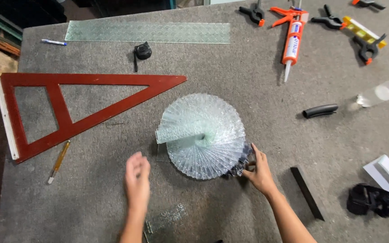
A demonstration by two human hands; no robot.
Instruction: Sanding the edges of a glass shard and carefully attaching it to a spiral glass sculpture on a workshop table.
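Round fanned spiral of textured clear glass strips [203, 137] on grey felt tabletop [230, 72].
Right hand [258, 171] pinching rim at 4 o'clock; left hand [137, 179] hovering at 8 o'clock, fingers together.

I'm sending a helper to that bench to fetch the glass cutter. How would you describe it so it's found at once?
Start at the big red wooden triangle on the left of the grey table. Just below its lower edge lies the glass cutter, a thin pencil-like tool. Its amber handle and pale metal tip set it apart from the white marker further up.
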